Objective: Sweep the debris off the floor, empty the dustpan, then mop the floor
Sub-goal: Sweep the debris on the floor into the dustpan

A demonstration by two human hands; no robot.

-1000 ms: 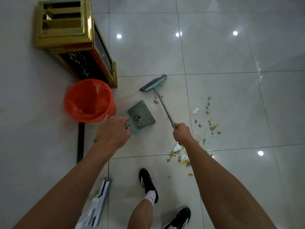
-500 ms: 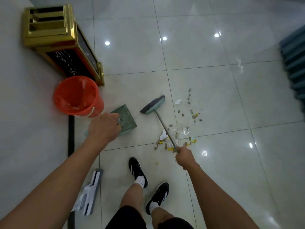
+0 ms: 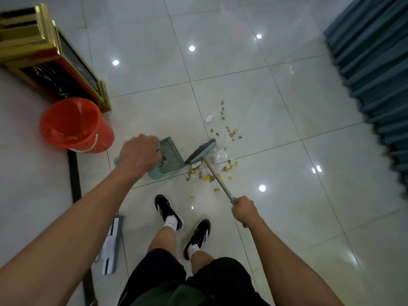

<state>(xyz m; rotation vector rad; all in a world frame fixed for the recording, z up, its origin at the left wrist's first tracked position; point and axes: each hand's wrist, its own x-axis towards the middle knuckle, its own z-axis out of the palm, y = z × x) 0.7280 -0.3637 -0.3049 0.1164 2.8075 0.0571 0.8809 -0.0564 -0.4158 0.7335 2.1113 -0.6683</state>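
Observation:
My left hand [image 3: 139, 153] grips the handle of a teal dustpan [image 3: 170, 156] that sits low over the pale tiled floor. My right hand [image 3: 244, 209] grips the metal handle of a small broom, whose teal brush head [image 3: 202, 151] lies just right of the dustpan's open edge. Debris [image 3: 212, 173] of yellow and brown bits, white paper scraps and clear plastic is scattered on the tiles around and beyond the brush head, up to a far strip of brown bits [image 3: 222, 110].
An orange bucket [image 3: 74, 125] stands left of the dustpan, beside a gold-framed black stand [image 3: 47, 60]. A flat mop head [image 3: 112, 246] lies near my left foot. My black shoes [image 3: 168, 211] stand below the debris. A blue pleated curtain [image 3: 375, 69] hangs at right.
The brush head has swept back toward me and now lies beside the dustpan. The dustpan has shifted right, nearer the debris. My view has turned right, showing more curtain.

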